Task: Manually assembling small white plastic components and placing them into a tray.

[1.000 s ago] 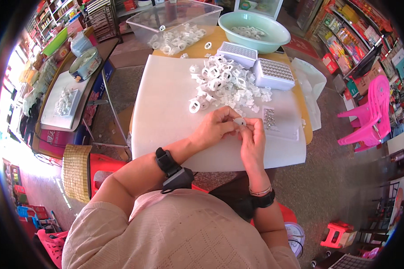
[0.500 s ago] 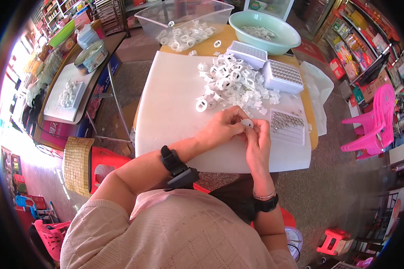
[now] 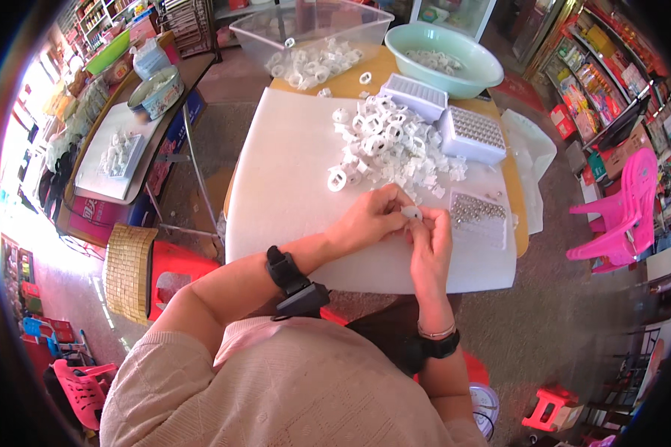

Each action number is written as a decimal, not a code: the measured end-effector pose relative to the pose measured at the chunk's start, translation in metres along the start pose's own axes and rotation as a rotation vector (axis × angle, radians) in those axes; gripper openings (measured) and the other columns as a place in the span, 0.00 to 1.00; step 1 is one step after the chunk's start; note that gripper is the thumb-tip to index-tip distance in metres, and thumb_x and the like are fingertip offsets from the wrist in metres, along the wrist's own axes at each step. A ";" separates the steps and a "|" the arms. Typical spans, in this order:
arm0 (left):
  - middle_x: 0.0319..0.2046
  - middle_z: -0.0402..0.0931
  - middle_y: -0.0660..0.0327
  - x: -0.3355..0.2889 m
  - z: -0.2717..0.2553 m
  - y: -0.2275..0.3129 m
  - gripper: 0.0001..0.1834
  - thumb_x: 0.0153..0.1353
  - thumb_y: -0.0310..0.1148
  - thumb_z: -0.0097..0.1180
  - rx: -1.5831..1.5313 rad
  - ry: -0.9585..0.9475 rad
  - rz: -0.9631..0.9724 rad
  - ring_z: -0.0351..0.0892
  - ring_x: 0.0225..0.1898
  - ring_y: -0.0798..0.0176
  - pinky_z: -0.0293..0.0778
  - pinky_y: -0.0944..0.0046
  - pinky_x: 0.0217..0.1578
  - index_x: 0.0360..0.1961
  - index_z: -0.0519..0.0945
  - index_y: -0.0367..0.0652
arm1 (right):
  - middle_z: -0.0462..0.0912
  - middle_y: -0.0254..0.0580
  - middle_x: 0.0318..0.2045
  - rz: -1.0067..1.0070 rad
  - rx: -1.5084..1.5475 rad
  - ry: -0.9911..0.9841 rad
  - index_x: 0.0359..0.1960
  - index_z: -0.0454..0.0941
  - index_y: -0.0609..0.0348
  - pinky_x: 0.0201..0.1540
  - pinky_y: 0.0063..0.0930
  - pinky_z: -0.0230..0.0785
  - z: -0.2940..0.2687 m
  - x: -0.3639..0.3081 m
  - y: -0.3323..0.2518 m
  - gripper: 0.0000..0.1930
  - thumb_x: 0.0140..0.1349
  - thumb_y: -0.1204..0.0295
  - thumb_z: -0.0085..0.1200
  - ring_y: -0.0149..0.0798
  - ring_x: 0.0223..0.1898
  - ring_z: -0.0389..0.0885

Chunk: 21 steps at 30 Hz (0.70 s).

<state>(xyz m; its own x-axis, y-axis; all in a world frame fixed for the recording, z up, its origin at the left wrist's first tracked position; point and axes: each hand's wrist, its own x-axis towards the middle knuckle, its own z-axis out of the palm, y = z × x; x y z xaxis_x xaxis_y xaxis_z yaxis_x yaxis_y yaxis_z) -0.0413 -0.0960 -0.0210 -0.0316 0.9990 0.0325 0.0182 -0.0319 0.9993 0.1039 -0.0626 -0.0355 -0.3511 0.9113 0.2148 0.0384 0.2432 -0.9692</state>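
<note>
**A small white part (image 3: 411,212), pinched from two sides**

The left hand (image 3: 373,220) and right hand (image 3: 431,246) meet above the near half of a white sheet (image 3: 279,164), thumbs and forefingers closed narrowly on the part. Its rounded face shows between the fingertips; the rest is covered, so its exact shape cannot be told.

It looks like hard plastic: probably very light, stiff, somewhat slick, and unlikely to break under ordinary finger pressure. The edges seem the best place to grip, one side per hand, leaving the face clear; a hard squeeze on the curve could make it shoot away.

Just beside the right hand lies a clear tray (image 3: 484,239) of small shiny balls (image 3: 476,209), which likely roll easily. Beyond is a loose heap of white pieces (image 3: 388,141), some ring-shaped, near two white boxes (image 3: 475,153). Farther still stand a clear bin (image 3: 257,46) and a pale green basin (image 3: 425,73), both holding more pieces.
</note>
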 end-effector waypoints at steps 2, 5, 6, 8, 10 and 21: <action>0.24 0.75 0.62 -0.006 -0.003 0.015 0.07 0.62 0.25 0.50 0.007 0.009 -0.065 0.69 0.21 0.75 0.65 0.73 0.21 0.41 0.73 0.37 | 0.72 0.32 0.22 0.086 0.083 -0.021 0.45 0.68 0.61 0.27 0.18 0.60 -0.002 -0.001 -0.009 0.07 0.67 0.75 0.45 0.22 0.24 0.66; 0.23 0.75 0.62 -0.011 -0.012 0.033 0.10 0.62 0.27 0.51 -0.112 0.131 -0.196 0.69 0.19 0.74 0.65 0.72 0.18 0.45 0.74 0.37 | 0.72 0.31 0.22 0.153 0.222 -0.030 0.48 0.69 0.60 0.25 0.14 0.58 -0.009 -0.006 -0.009 0.09 0.69 0.72 0.44 0.19 0.22 0.64; 0.23 0.75 0.62 -0.009 -0.019 0.041 0.11 0.62 0.27 0.52 -0.181 0.169 -0.229 0.70 0.18 0.73 0.64 0.72 0.17 0.45 0.74 0.36 | 0.73 0.31 0.22 0.139 0.223 -0.047 0.47 0.69 0.61 0.24 0.14 0.58 -0.010 -0.006 -0.005 0.09 0.68 0.73 0.44 0.20 0.21 0.65; 0.22 0.74 0.61 0.005 -0.024 0.068 0.10 0.62 0.28 0.53 -0.235 0.209 -0.268 0.70 0.16 0.71 0.63 0.72 0.15 0.43 0.75 0.35 | 0.73 0.31 0.23 0.146 0.185 -0.076 0.47 0.69 0.61 0.25 0.14 0.59 -0.013 -0.008 -0.001 0.09 0.67 0.74 0.46 0.20 0.21 0.66; 0.21 0.74 0.61 0.033 -0.035 0.085 0.10 0.62 0.28 0.52 -0.158 0.207 -0.217 0.70 0.16 0.71 0.64 0.72 0.15 0.43 0.75 0.35 | 0.73 0.32 0.23 0.132 0.182 -0.095 0.46 0.70 0.62 0.25 0.14 0.60 -0.013 -0.007 -0.001 0.09 0.66 0.75 0.47 0.20 0.21 0.66; 0.38 0.78 0.48 0.232 -0.089 0.063 0.20 0.64 0.28 0.50 -0.239 0.335 0.105 0.78 0.28 0.61 0.77 0.67 0.29 0.57 0.69 0.33 | 0.77 0.35 0.27 0.128 0.144 -0.188 0.45 0.71 0.63 0.30 0.17 0.66 -0.016 -0.007 -0.005 0.08 0.65 0.77 0.48 0.23 0.27 0.73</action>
<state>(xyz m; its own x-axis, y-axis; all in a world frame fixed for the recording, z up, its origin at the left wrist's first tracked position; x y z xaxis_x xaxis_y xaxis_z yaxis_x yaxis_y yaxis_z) -0.1361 0.1312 0.0507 -0.3661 0.9253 0.0987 -0.1921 -0.1790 0.9649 0.1207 -0.0649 -0.0302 -0.5202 0.8506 0.0767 -0.0357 0.0681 -0.9970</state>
